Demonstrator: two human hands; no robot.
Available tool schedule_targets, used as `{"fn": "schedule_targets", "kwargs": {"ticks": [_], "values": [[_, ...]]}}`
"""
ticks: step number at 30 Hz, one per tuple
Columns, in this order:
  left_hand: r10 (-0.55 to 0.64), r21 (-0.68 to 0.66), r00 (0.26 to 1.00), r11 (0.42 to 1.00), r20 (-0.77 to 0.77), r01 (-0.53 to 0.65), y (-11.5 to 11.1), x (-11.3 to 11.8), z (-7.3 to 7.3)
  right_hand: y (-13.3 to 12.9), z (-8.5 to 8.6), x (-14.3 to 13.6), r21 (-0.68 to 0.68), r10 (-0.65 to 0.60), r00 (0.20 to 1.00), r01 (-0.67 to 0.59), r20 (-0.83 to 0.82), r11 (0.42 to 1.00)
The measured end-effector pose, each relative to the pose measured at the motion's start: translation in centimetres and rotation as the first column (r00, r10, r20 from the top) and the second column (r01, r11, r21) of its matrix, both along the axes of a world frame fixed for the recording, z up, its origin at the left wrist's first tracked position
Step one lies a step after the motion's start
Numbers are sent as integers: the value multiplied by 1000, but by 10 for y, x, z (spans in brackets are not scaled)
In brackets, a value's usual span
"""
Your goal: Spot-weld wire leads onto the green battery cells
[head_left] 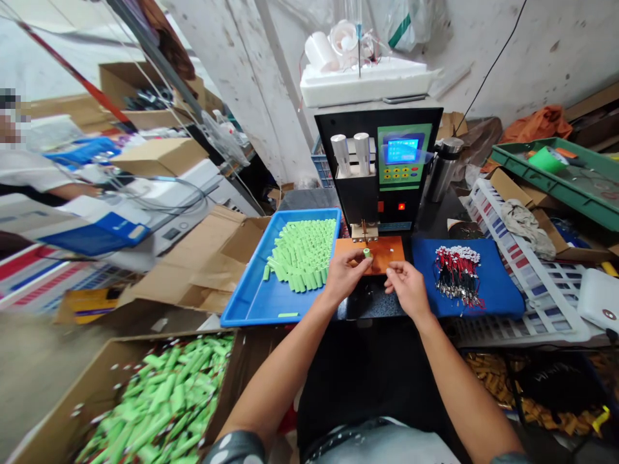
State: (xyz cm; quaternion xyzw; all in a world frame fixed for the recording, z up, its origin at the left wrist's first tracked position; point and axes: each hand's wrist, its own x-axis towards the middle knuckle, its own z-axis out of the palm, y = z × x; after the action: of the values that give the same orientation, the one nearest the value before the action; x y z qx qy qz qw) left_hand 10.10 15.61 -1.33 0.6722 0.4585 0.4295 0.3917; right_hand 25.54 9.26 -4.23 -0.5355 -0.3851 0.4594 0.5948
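Observation:
My left hand (344, 276) is closed on a green battery cell (367, 252), holding it upright over the orange work plate (393, 250) just below the electrodes (364, 231) of a black spot welder (355, 201). To its right, at the plate's front edge, my right hand (407, 287) has thumb and fingertips drawn together. Whatever may be between those fingertips is too small to make out. A blue tray (251, 298) left of the plate holds many upright green cells (302, 254). Red and black wire leads (457, 274) with white connectors lie on a blue cloth (500, 283) at the right.
A cardboard box (104, 361) full of green wired cells (162, 399) stands low at the left. A metal flask (443, 171) stands beside the welder. A white plastic crate (536, 290) and a green tray (546, 183) are at the right. Another person's arm (72, 191) shows far left.

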Motion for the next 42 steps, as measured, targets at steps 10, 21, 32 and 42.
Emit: {"fn": "schedule_targets", "kwargs": {"ticks": [10, 21, 32, 42], "values": [[28, 51, 999, 998, -41, -26, -21, 5, 14, -16, 3, -19, -56, 310, 951, -308, 15, 950], [-72, -140, 977, 985, 200, 102, -23, 10, 1, -16, 6, -7, -11, 348, 927, -353, -142, 935], [-164, -227, 946, 946, 280, 231, -7, 5, -7, 16, 19, 2, 8, 220, 931, -228, -292, 974], [-82, 46, 990, 995, -115, 88, 5, 1, -17, 38, 12, 5, 35, 63, 989, -59, -131, 998]]}}
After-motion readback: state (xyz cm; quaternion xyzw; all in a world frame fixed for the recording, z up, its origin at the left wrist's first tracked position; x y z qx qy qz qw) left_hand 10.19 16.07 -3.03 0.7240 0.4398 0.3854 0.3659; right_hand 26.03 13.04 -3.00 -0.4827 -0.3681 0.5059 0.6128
